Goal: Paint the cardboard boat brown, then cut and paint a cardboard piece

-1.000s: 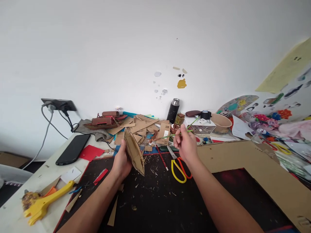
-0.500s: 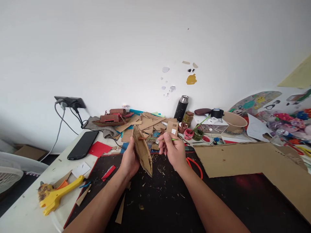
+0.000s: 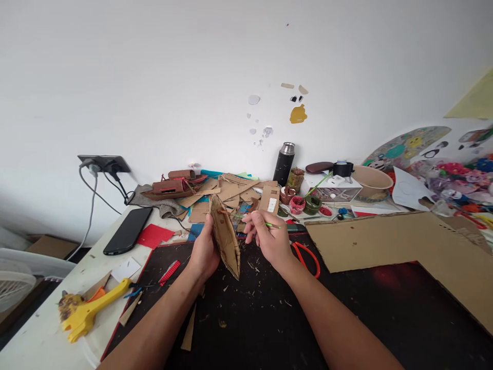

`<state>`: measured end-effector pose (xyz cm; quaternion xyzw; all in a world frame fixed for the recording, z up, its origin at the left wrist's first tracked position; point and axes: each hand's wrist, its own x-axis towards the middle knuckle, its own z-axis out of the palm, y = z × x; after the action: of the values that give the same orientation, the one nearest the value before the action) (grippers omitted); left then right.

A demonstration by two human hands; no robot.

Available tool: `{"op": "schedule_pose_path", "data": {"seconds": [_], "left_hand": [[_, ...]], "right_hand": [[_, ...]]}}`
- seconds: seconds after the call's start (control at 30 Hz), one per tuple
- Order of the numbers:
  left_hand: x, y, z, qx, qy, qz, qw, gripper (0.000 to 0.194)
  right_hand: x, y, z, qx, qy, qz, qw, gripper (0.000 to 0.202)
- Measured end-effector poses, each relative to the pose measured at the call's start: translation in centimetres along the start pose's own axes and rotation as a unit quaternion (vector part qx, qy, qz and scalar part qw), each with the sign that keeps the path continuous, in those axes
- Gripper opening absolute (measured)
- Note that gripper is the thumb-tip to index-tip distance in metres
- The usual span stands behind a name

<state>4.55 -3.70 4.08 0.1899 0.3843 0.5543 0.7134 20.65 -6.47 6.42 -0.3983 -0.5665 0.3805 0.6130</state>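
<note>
Cardboard boat hull (image 3: 225,239), head view: held up tilted over the black mat (image 3: 250,324), roughly centre, brown marks on its inner face near the upper end. Left hand (image 3: 205,252) grasps it along the left side, thumb up on the edge. Right hand (image 3: 269,239) pinches a green-handled paintbrush (image 3: 273,225) between thumb and fingers; brush points left, tip at the hull's upper inner face. Can't tell if bristles touch.

Scissors' red handle loop (image 3: 316,263) shows just beside the right wrist, rest hidden. L-shaped cardboard sheet (image 3: 354,246) lies right, partly over the mat.

Behind the hands: brown paint jar (image 3: 287,197), red paint jar (image 3: 297,206), green paint jar (image 3: 312,206) in a cluster, black thermos (image 3: 284,167) leaning slightly behind them. Cardboard scraps (image 3: 236,191) heaped left of the jars, brown model boat (image 3: 169,189) left of those. Smartphone (image 3: 128,231) and yellow tool (image 3: 92,311) on the white tabletop (image 3: 34,341), left.
</note>
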Motion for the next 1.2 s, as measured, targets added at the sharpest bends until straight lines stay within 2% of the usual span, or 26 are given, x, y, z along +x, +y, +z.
{"op": "schedule_pose_path", "data": {"seconds": [0.13, 0.27, 0.37, 0.47, 0.6, 0.73, 1.0, 1.2], "left_hand": [[0.3, 0.5, -0.2, -0.014, 0.016, 0.007, 1.000, 0.045], [0.4, 1.5, 0.0, -0.026, 0.046, 0.031, 0.998, 0.044], [0.3, 1.5, 0.0, -0.021, 0.045, 0.026, 0.998, 0.045], [0.1, 0.9, -0.1, -0.004, 0.019, 0.000, 1.000, 0.047], [-0.2, 0.3, 0.0, 0.007, -0.008, 0.002, 1.000, 0.041], [-0.2, 0.6, 0.3, 0.007, 0.019, 0.008, 1.000, 0.042], [0.7, 1.2, -0.2, -0.024, 0.056, 0.087, 0.994, 0.034], [0.3, 0.2, -0.3, -0.004, 0.014, 0.023, 1.000, 0.041]], "right_hand": [[-0.4, 0.2, 0.1, -0.030, -0.023, -0.007, 0.999, 0.057], [-0.6, 0.3, 0.1, -0.021, -0.047, 0.019, 0.998, 0.062], [-0.5, 0.2, 0.1, -0.020, -0.033, 0.021, 0.999, 0.062], [-0.3, 0.0, 0.0, -0.021, -0.008, 0.002, 1.000, 0.058], [-0.1, -0.2, -0.1, -0.014, 0.003, -0.008, 1.000, 0.056], [-0.2, 0.0, -0.2, -0.040, -0.006, -0.014, 0.999, 0.059], [-0.9, 0.3, 0.6, -0.022, -0.047, 0.053, 0.997, 0.066], [-0.7, 0.3, 0.6, -0.011, -0.021, 0.017, 1.000, 0.059]]}}
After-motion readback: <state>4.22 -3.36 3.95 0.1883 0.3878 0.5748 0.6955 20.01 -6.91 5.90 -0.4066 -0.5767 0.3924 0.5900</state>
